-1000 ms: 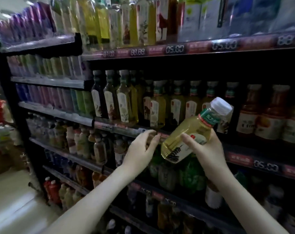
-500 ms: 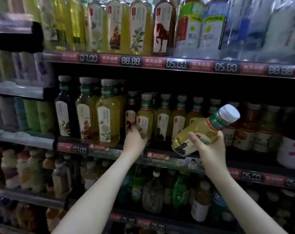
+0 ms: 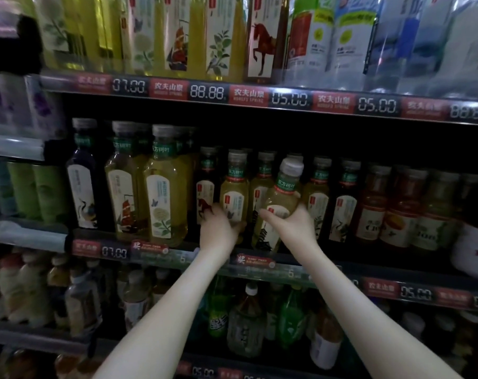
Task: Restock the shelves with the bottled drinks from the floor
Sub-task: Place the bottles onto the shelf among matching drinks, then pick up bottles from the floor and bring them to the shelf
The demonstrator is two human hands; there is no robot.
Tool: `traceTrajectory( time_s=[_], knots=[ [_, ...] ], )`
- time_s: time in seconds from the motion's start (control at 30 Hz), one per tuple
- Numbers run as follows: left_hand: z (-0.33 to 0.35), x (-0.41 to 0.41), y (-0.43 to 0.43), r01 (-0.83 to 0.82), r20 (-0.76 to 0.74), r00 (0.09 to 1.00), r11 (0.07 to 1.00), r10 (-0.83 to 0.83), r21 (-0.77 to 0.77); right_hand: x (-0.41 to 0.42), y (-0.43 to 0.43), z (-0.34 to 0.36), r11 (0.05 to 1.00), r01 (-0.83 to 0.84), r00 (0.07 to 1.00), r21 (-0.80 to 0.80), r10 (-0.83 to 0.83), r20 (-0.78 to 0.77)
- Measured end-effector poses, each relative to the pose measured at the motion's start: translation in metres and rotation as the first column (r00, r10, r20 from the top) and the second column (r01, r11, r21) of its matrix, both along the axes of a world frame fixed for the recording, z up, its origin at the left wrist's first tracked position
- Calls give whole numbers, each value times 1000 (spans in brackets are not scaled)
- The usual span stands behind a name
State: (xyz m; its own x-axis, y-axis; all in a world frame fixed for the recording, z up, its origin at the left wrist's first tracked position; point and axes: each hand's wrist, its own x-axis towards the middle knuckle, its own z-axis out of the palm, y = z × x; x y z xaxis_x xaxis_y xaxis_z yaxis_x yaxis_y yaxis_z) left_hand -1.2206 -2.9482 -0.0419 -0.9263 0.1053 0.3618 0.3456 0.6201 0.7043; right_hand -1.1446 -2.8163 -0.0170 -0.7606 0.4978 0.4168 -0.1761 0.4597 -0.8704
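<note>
My right hand (image 3: 295,225) grips a yellow tea bottle (image 3: 280,203) with a white cap and green neck band. The bottle stands nearly upright, tilted slightly right, at the front of the middle shelf (image 3: 259,265). My left hand (image 3: 218,228) wraps around the base of a neighbouring yellow tea bottle (image 3: 233,184) standing in the shelf row, just left of the held one. The bottoms of both bottles are hidden behind my hands.
Taller tea bottles (image 3: 164,187) stand to the left and orange-red juice bottles (image 3: 396,209) to the right on the same shelf. The upper shelf (image 3: 259,94) with price tags hangs close above. Green and clear bottles (image 3: 246,324) fill the shelf below.
My right hand has swung the bottle from a steep tilt to nearly upright and moved it left into the shelf row. My left hand shifted right onto a neighbouring bottle's base.
</note>
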Motion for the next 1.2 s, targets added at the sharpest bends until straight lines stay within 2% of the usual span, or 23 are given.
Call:
traceTrajectory(
  time_s=[0.13, 0.23, 0.37, 0.53, 0.67, 0.77, 0.93, 1.07, 1.2],
  knots=[
    [-4, -3, -2, 12, -23, 1000, 1000, -12, 16, -20, -9, 2, 997, -74, 991, 23, 71, 112],
    [-7, -6, -5, 42, -31, 999, 998, -41, 36, -29, -11, -3, 995, -62, 984, 76, 48, 170],
    [-11, -8, -5, 68, -39, 997, 997, -67, 31, -32, -9, -13, 997, -31, 983, 73, 18, 181],
    [-10, 3, 2, -7, -66, 998, 1000, 6, -14, -27, -10, -10, 992, -56, 975, 114, 29, 221],
    [-13, 22, 11, -13, -123, 992, 999, 19, 48, -9, -13, -12, 969, -76, 985, 236, 36, 168],
    [-15, 50, 23, -23, -236, 972, 1000, 26, 13, 15, -9, -16, 937, -26, 999, 348, 9, 52],
    [-20, 100, 59, 134, -387, 909, 988, -156, -82, 75, 25, -22, 922, -4, 997, 386, -28, 77],
    [-23, 159, 115, 260, -382, 877, 956, -293, -137, 147, 84, -23, 917, -44, 996, 396, 8, 92],
    [-26, 241, 205, 300, -377, 862, 941, -338, -158, 240, 176, -25, 889, 52, 989, 455, -108, 97]
  ],
)
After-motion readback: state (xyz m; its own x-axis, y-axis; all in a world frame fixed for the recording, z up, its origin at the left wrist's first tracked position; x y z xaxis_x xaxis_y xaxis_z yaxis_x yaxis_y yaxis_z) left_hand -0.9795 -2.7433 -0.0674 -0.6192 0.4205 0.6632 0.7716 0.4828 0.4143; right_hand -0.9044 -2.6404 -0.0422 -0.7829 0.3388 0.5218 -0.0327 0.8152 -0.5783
